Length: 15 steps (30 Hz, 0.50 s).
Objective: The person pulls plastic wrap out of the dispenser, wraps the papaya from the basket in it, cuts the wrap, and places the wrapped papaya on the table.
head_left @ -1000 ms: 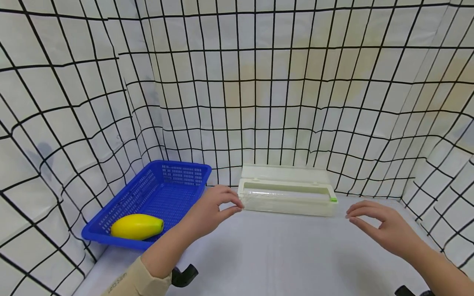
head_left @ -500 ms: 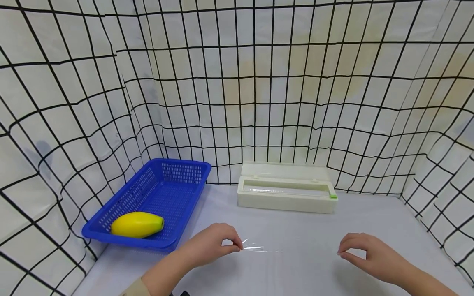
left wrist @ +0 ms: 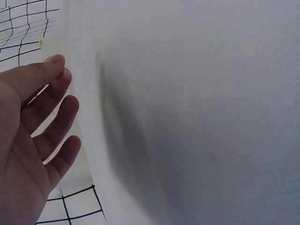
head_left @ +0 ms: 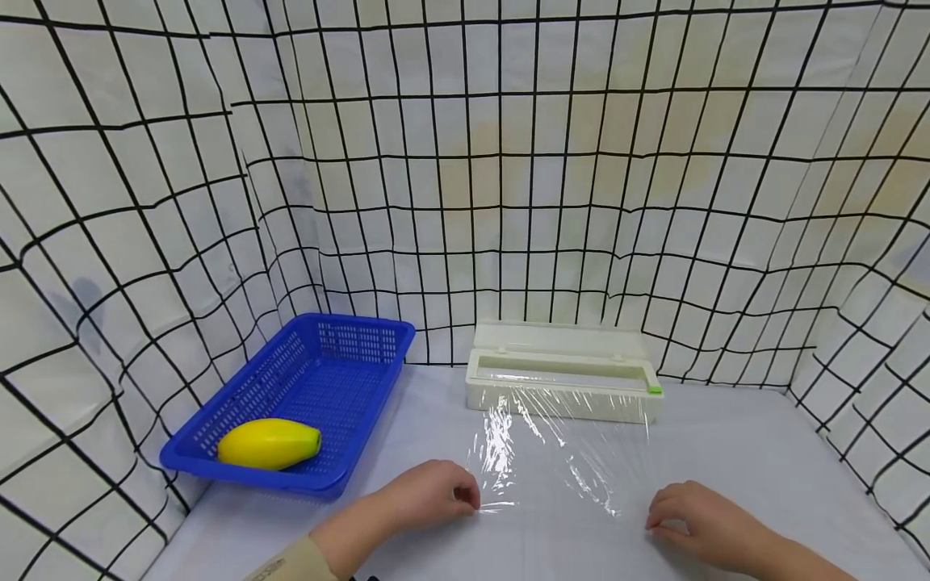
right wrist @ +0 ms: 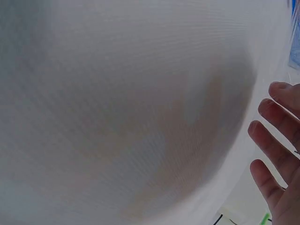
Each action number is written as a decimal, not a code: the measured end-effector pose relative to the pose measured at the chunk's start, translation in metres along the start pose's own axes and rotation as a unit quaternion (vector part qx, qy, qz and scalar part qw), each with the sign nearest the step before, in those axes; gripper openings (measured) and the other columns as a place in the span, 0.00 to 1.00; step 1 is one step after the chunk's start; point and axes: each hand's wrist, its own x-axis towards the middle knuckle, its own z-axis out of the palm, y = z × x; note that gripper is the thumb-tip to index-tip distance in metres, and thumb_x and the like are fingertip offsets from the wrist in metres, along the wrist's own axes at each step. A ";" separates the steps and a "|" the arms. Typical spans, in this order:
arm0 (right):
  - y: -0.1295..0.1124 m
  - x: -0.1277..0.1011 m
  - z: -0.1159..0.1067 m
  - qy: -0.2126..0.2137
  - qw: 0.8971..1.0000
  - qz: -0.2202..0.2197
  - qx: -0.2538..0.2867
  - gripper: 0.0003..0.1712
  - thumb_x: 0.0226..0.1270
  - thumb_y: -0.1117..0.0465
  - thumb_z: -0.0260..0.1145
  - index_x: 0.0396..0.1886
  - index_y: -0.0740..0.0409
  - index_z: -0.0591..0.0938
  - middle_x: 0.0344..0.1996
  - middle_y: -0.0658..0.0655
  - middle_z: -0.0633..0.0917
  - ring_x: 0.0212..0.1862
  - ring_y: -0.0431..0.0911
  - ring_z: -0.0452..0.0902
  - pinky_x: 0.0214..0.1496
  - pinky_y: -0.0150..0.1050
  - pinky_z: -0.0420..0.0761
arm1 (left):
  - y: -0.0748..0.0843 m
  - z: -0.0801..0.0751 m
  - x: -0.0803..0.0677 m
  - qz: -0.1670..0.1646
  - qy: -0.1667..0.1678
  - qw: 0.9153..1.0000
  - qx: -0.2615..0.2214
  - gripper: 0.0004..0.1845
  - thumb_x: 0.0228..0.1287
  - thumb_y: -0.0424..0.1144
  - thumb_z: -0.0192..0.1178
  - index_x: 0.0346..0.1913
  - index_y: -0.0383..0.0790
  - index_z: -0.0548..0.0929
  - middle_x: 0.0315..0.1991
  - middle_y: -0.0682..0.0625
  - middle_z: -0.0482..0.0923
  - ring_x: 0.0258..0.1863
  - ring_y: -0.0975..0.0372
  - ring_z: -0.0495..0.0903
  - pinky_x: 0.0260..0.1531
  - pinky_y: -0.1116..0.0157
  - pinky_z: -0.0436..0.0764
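Note:
A sheet of clear plastic wrap [head_left: 552, 460] stretches over the white table from a white dispenser box [head_left: 559, 407], whose lid leans up at the back. My left hand [head_left: 436, 494] pinches the sheet's near left corner between thumb and index finger; in the left wrist view that left hand [left wrist: 37, 117] has its other fingers loosely bent. The near right corner is pinched by my right hand [head_left: 701, 523]. In the right wrist view the right hand [right wrist: 281, 136] is cut by the frame's edge. The film itself is hard to see in both wrist views.
A blue plastic basket [head_left: 363, 420] stands at the left with a yellow papaya-like fruit [head_left: 269, 444] in its near end. A green slider [head_left: 655, 390] sits at the dispenser's right end. Black-gridded white cloth walls [head_left: 538, 186] enclose the table at the back and sides.
Both hands have come from near the dispenser toward the table's near side, drawing the plastic wrap out between them. The right hand has also moved slightly left. Basket, fruit and dispenser stay put.

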 end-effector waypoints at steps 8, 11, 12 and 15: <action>-0.004 0.006 0.004 -0.046 0.998 -0.003 -0.041 0.02 0.65 0.52 0.70 0.36 0.38 0.87 0.37 0.31 0.80 0.39 0.32 0.76 0.37 0.39 0.78 | -0.004 0.010 0.005 0.019 -0.011 0.997 0.074 0.06 0.58 0.41 0.71 0.28 0.57 0.85 0.26 0.69 0.72 0.27 0.75 0.69 0.35 0.73 0.73; -0.007 0.003 0.005 -0.042 0.998 0.005 -0.046 0.06 0.66 0.50 0.69 0.40 0.41 0.87 0.39 0.32 0.81 0.41 0.33 0.77 0.39 0.39 0.79 | -0.002 0.010 0.005 0.021 -0.013 0.997 0.078 0.06 0.58 0.41 0.71 0.28 0.57 0.85 0.26 0.69 0.72 0.26 0.75 0.69 0.35 0.72 0.73; -0.009 0.002 0.005 -0.042 0.998 0.012 -0.043 0.07 0.66 0.50 0.69 0.42 0.42 0.86 0.40 0.32 0.81 0.41 0.33 0.77 0.39 0.39 0.79 | -0.002 0.009 0.005 0.020 -0.013 0.996 0.080 0.05 0.58 0.42 0.71 0.28 0.57 0.86 0.25 0.69 0.72 0.26 0.75 0.69 0.36 0.71 0.74; -0.011 -0.002 0.004 -0.035 0.998 0.023 -0.042 0.10 0.66 0.50 0.69 0.45 0.42 0.85 0.42 0.32 0.82 0.42 0.33 0.77 0.40 0.39 0.80 | 0.001 0.009 0.005 0.021 -0.008 0.996 0.085 0.02 0.60 0.44 0.69 0.31 0.56 0.87 0.25 0.69 0.73 0.26 0.75 0.70 0.36 0.70 0.74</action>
